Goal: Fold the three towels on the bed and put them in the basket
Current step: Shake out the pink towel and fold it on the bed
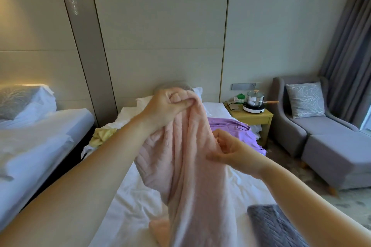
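Gripping plush, ribbed pink towel (pixel 186 156): left hand (pixel 166 110).

We see the held towel (pixel 190 166) hanging over the bed (pixel 136 196). The left hand (pixel 166 110) grips its top and the right hand (pixel 232 150) pinches its right edge lower down. The left towel (pixel 101 136) lies at the bed's left edge, the right towel (pixel 234 128) behind the right hand. The counter (pixel 259 115) right of the bed's head carries a pot (pixel 254 97). The armchair (pixel 313 126) is further right, the second bed (pixel 40 136) left.
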Action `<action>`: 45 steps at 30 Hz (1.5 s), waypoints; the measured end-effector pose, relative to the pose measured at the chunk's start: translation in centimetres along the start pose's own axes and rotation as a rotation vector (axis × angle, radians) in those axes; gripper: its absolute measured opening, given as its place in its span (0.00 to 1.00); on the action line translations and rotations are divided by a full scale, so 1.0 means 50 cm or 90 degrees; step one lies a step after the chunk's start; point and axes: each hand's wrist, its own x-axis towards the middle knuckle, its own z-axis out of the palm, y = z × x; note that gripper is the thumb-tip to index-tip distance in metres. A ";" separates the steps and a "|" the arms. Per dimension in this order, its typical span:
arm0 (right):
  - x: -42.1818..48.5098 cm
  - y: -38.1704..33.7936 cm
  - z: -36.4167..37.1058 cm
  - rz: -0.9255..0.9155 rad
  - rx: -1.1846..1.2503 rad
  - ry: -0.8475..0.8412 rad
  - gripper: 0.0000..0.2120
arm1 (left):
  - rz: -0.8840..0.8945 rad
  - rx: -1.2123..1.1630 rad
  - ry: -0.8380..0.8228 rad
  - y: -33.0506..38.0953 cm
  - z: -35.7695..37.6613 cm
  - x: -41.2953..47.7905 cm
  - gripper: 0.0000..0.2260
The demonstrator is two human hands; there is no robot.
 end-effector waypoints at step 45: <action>0.066 -0.109 -0.071 -0.106 -0.240 0.118 0.11 | -0.207 0.135 -0.144 -0.095 -0.073 -0.032 0.15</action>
